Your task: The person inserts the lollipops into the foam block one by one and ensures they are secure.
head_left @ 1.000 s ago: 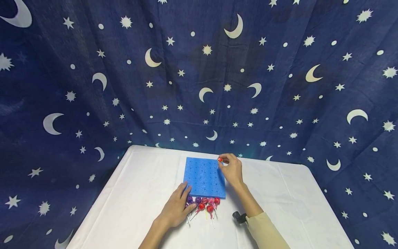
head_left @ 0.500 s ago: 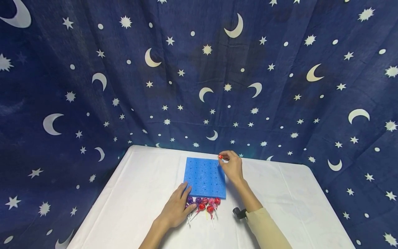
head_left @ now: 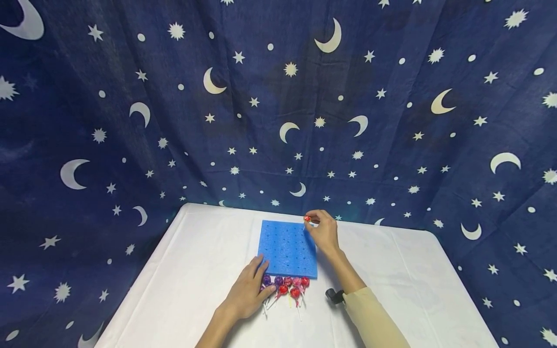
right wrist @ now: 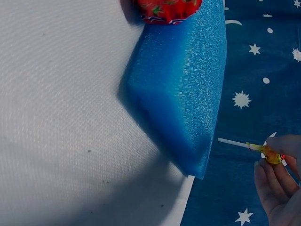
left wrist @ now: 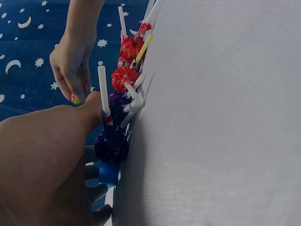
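In the head view my right hand [head_left: 324,232] pinches a lollipop [head_left: 307,219] in a red and yellow wrapper over the far right corner of a blue foam block [head_left: 287,249] dotted with small holes. The right wrist view has the white stick [right wrist: 233,142] pointing at the foam, its tip apart from it. My left hand [head_left: 244,292] rests at the block's near left corner, fingers mostly straight. Its thumb lies by a group of wrapped lollipops along the near edge: a purple lollipop [left wrist: 111,146] is closest, with red lollipops [left wrist: 124,77] beyond.
A white cloth [head_left: 174,290] covers the table. Behind and at both sides hangs a dark blue curtain [head_left: 261,72] with moons and stars. A black wrist camera [head_left: 334,297] is on the right wrist, by a beige sleeve [head_left: 372,316].
My right hand has risen slightly with the lollipop, then shifted a little to the left over the corner. The left hand and the lying lollipops have stayed in place.
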The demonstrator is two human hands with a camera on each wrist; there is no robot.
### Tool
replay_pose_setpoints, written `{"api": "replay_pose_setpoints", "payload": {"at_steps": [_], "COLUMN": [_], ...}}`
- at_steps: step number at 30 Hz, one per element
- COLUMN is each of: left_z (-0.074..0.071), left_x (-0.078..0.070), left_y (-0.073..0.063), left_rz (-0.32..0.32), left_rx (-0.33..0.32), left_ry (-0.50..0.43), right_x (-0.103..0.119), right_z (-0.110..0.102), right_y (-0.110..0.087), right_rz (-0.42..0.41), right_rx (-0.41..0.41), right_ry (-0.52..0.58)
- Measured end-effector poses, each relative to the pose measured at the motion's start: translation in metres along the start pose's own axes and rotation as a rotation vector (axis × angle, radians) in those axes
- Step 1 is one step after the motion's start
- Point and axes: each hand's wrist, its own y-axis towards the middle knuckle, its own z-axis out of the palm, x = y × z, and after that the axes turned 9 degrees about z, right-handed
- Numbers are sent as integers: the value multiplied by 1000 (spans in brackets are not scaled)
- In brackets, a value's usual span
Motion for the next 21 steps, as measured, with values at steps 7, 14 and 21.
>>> {"api": "replay_pose_setpoints", "payload": {"at_steps": [7, 14, 21], "left_z": [-1, -1, -1], "left_x": [-1, 0, 0], "left_y": [0, 0, -1], "left_rz": [-35, -47, -40], "left_rx": [32, 51, 42], "left_ry": [-10, 7, 8], "right_x": [-4, -5, -2], "right_z": [5, 8, 11], "right_y": [4, 6, 8], "right_rz": [-24, -41, -44], "right_rx": [0, -2, 3], "right_ry": [-5, -2, -6]}}
